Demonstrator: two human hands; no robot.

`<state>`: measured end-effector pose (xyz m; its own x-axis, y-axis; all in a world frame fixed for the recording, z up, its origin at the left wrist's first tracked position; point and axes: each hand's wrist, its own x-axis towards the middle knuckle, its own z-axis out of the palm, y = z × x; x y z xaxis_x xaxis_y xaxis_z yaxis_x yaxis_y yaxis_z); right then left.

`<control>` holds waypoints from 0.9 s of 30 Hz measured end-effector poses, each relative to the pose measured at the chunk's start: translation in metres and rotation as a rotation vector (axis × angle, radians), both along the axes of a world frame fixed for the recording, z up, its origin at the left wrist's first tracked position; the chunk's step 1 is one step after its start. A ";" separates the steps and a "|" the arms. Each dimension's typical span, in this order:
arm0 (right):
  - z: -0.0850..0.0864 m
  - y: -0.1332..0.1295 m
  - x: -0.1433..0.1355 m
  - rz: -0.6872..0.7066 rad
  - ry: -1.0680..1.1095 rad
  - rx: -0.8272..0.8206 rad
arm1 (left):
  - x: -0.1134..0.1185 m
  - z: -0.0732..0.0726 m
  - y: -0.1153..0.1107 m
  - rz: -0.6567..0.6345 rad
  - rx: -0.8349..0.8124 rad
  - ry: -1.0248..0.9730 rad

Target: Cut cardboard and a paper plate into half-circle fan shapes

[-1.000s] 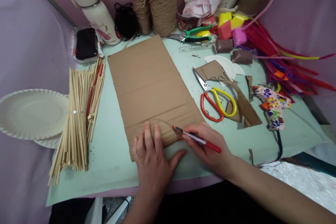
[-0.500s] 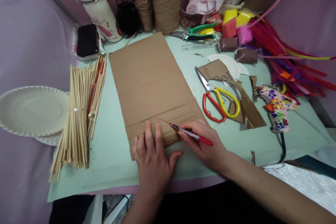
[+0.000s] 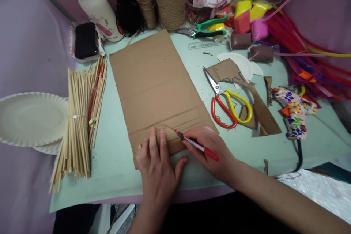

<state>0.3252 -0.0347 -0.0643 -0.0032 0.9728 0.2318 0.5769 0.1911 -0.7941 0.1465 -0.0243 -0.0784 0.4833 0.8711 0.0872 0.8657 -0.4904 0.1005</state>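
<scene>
A brown cardboard sheet (image 3: 156,80) lies at an angle on the pale green table. My left hand (image 3: 159,164) rests flat on its near edge, fingers spread and thumb out to the right. My right hand (image 3: 210,150) grips a red-capped pen (image 3: 201,147), whose tip touches the cardboard just right of my left fingers. A faint curved line shows near the tip. Scissors with one red and one yellow handle (image 3: 231,109) lie open to the right of the sheet, beside cardboard scraps (image 3: 263,113).
Bundled wooden sticks (image 3: 79,120) and paper plates (image 3: 33,117) sit at left. Behind stand a white bottle (image 3: 94,11), twine spools (image 3: 169,0) and green-handled pliers (image 3: 205,29). A flower-patterned glue gun (image 3: 296,111) lies at right, near wrapped clay blocks (image 3: 261,54).
The view has shifted slightly. The pen tip has moved a little left relative to the cardboard's near right part, with my right hand; my left hand keeps its place on the sheet.
</scene>
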 end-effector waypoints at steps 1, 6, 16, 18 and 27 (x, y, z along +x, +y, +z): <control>0.000 0.000 0.000 0.005 0.001 -0.004 | 0.000 0.000 0.000 -0.003 -0.006 0.001; 0.001 0.001 0.001 0.007 -0.012 -0.014 | -0.002 -0.003 0.000 -0.008 -0.033 -0.005; 0.005 -0.007 -0.001 0.021 -0.094 0.035 | 0.000 -0.001 0.000 -0.001 -0.012 0.013; 0.007 -0.010 -0.002 0.025 -0.125 0.052 | 0.000 -0.001 0.000 0.003 -0.010 0.009; 0.012 -0.027 -0.003 0.013 -0.191 0.127 | 0.001 0.000 0.000 0.003 -0.013 0.006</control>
<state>0.3226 -0.0617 -0.0526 -0.0711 0.9355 0.3462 0.7114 0.2908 -0.6398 0.1479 -0.0244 -0.0782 0.4815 0.8734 0.0728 0.8676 -0.4868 0.1013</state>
